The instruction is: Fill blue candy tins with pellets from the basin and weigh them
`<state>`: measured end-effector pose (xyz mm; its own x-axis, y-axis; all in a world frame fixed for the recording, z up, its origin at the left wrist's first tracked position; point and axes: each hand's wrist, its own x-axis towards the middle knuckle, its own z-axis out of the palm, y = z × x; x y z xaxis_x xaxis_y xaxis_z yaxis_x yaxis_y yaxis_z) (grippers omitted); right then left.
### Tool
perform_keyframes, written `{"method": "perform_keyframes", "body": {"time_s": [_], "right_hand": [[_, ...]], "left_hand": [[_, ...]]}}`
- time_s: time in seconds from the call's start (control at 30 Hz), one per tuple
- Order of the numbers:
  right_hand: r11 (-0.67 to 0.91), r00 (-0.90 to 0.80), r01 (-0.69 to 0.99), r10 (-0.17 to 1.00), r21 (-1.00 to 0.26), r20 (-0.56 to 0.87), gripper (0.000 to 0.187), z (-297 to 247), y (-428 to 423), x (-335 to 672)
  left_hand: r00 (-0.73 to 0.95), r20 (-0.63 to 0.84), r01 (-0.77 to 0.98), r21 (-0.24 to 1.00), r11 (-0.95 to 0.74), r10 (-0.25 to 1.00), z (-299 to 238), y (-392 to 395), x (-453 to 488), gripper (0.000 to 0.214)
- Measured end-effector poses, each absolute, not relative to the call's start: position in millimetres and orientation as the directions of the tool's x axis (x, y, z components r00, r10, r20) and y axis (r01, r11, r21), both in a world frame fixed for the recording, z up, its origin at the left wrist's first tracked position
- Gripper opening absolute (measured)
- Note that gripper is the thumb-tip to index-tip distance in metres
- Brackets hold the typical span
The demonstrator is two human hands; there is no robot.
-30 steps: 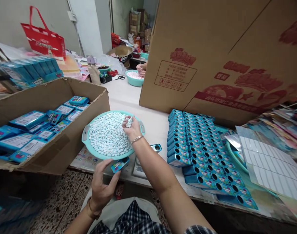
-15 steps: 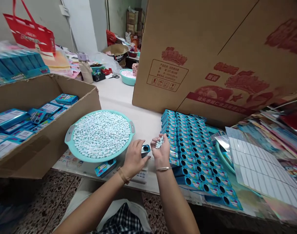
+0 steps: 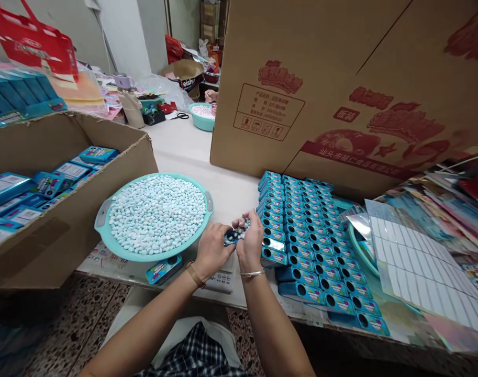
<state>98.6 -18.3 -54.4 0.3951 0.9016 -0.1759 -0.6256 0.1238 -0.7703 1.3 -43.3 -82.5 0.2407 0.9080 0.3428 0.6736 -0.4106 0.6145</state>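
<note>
My left hand [image 3: 212, 248] is closed around a small blue candy box [image 3: 231, 237] with a round hole, held over a small scale [image 3: 222, 277] at the table's front edge. My right hand [image 3: 249, 242] is cupped on a handful of pale candies [image 3: 243, 227] and pressed against the box's opening. Just to the left stands a teal basin [image 3: 105, 220] heaped with pale blue-white candies [image 3: 156, 212]. Rows of the same blue boxes [image 3: 313, 235] lie directly right of my hands. Another blue box [image 3: 163, 268] lies flat below the basin.
An open cardboard carton [image 3: 66, 220] with flat blue packs stands at the left. A large printed carton [image 3: 341, 89] rises behind the rows. Sticker sheets [image 3: 423, 256] lie at the right. Far back, another person's hand [image 3: 210, 96] rests by a second teal bowl [image 3: 201, 116].
My right hand lifted a handful of candies from the basin and carried it right. My left hand put down one box, picked up another from the scale, and both hands came together.
</note>
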Motion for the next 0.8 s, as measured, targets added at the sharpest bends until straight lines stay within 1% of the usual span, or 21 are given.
{"method": "perform_keyframes", "body": {"time_s": [0.23, 0.37, 0.47, 0.53, 0.63, 0.7, 0.8], "right_hand": [[0.088, 0.391, -0.588, 0.901, -0.804, -0.187, 0.024, -50, -16, 98], [0.038, 0.361, -0.595, 0.905, -0.803, -0.226, 0.024, -51, -13, 102], [-0.028, 0.29, -0.684, 0.906, -0.729, -0.307, 0.024, -53, -10, 112], [-0.086, 0.2, -0.768, 0.909, -0.635, -0.365, 0.024, -55, -8, 123], [-0.13, 0.088, -0.856, 0.917, -0.5, -0.39, 0.027, -59, -6, 137], [-0.124, 0.072, -0.878, 0.921, -0.462, -0.384, 0.028, -62, -6, 144], [-0.121, 0.07, -0.879, 0.924, -0.461, -0.375, 0.029, -65, -7, 146]], "left_hand": [[0.234, 0.308, 0.66, 0.647, -0.383, 0.922, -78, -44, 1, 0.026], [0.231, 0.313, 0.653, 0.652, -0.385, 0.922, -79, -45, 2, 0.029], [0.241, 0.312, 0.655, 0.646, -0.391, 0.919, -77, -45, -1, 0.034], [0.257, 0.323, 0.627, 0.662, -0.411, 0.911, -71, -47, -9, 0.044], [0.244, 0.347, 0.583, 0.693, -0.423, 0.906, -54, -49, -28, 0.052], [0.213, 0.354, 0.584, 0.701, -0.409, 0.911, -42, -49, -43, 0.05], [0.185, 0.356, 0.592, 0.704, -0.393, 0.916, -31, -51, -59, 0.043]]}}
